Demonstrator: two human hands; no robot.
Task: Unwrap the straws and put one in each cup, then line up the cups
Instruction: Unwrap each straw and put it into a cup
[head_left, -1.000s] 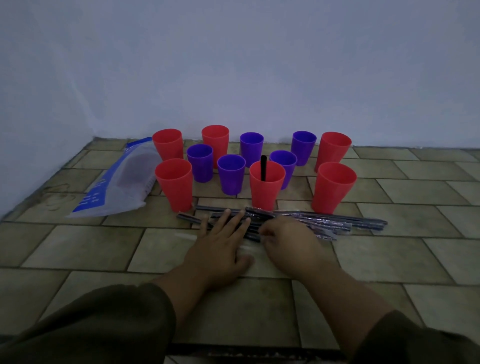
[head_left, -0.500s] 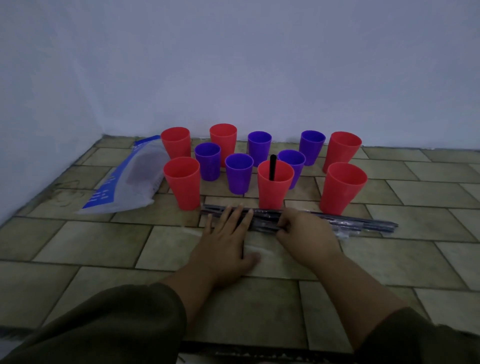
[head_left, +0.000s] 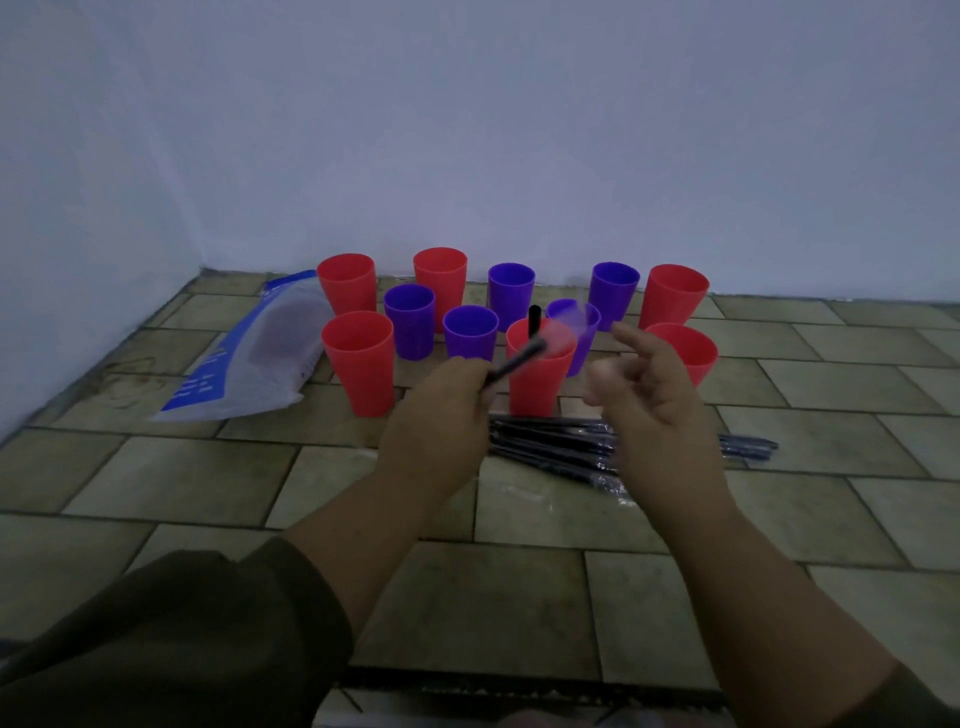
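Several red and purple cups stand in a loose cluster on the tiled floor near the back wall. The front middle red cup (head_left: 535, 387) holds a black straw (head_left: 534, 316). A pile of wrapped straws (head_left: 550, 441) lies on the floor in front of the cups. My left hand (head_left: 441, 415) is raised above the pile and grips a dark straw (head_left: 514, 361) that points up and right, with a blurred clear wrapper (head_left: 566, 330) at its tip. My right hand (head_left: 654, 410) hovers beside it, fingers spread and blurred, in front of a red cup (head_left: 688, 351).
A blue and white plastic bag (head_left: 260, 358) lies left of the cups. The left front red cup (head_left: 358, 364) and a purple cup (head_left: 470, 332) stand just behind my left hand. Walls close off the back and the left.
Both hands have lifted off the straw pile. My left hand now holds one straw in the air, and my right hand has opened beside it. The view has shifted slightly.
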